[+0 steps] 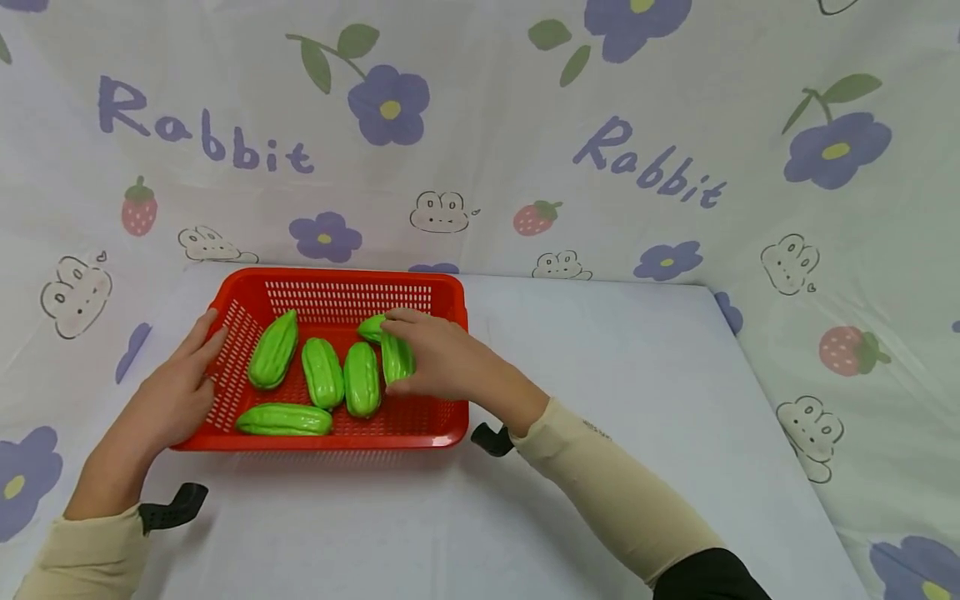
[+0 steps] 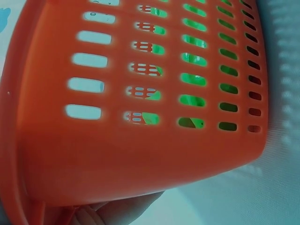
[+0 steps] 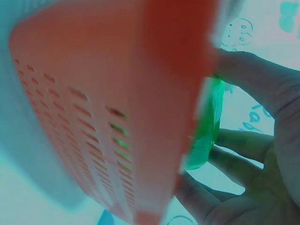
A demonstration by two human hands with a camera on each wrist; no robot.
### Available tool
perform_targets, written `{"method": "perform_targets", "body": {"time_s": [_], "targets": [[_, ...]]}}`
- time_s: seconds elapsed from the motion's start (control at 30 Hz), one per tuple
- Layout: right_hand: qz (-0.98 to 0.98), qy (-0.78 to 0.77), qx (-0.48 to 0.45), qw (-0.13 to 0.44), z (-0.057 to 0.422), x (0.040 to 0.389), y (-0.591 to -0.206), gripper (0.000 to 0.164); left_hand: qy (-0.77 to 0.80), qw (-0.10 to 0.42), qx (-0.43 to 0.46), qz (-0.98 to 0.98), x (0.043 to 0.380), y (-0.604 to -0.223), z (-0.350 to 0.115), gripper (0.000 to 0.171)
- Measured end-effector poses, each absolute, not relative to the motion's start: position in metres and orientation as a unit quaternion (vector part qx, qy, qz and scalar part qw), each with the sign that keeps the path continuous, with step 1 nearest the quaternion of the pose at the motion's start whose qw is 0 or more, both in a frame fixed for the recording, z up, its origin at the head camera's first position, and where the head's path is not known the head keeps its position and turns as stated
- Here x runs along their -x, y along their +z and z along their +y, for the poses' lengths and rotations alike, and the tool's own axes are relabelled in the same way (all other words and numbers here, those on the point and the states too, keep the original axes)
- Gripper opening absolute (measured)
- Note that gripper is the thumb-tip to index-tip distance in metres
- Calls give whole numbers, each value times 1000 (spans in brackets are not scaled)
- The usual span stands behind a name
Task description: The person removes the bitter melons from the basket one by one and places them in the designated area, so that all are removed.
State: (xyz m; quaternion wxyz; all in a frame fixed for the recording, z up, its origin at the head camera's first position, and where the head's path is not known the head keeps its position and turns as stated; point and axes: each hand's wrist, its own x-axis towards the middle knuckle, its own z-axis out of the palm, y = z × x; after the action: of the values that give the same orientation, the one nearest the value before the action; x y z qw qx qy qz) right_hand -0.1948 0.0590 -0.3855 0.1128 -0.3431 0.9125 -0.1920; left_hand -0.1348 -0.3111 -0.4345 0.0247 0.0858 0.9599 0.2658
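Several glossy green ridged gourds lie in a red plastic basket [image 1: 322, 442] with slotted walls. In the head view, my right hand [image 1: 442, 354] reaches over the basket's right side and holds one green gourd [image 1: 396, 358] between thumb and fingers. The right wrist view shows the right hand [image 3: 262, 154] around that gourd [image 3: 206, 126], just beyond the rim. Another gourd [image 1: 369, 328] lies behind it, partly covered by the fingers. My left hand [image 1: 176, 396] grips the basket's left rim; in the left wrist view, most of that hand is hidden behind the basket wall [image 2: 117, 159].
The basket stands on a white-covered table [image 1: 600, 400], toward its left side. Behind rises a cloth backdrop [image 1: 480, 108] printed with flowers, rabbits and strawberries. Inside, one gourd [image 1: 283, 419] lies crosswise along the near wall, and another gourd [image 1: 273, 350] leans near the left wall.
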Motion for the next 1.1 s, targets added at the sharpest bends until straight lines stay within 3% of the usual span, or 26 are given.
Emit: {"method": "perform_targets", "body": {"time_s": [1.1], "targets": [[934,-235,262,53,124,209,-357,86,263,29,-81,961,135,-433,-309,72]]}}
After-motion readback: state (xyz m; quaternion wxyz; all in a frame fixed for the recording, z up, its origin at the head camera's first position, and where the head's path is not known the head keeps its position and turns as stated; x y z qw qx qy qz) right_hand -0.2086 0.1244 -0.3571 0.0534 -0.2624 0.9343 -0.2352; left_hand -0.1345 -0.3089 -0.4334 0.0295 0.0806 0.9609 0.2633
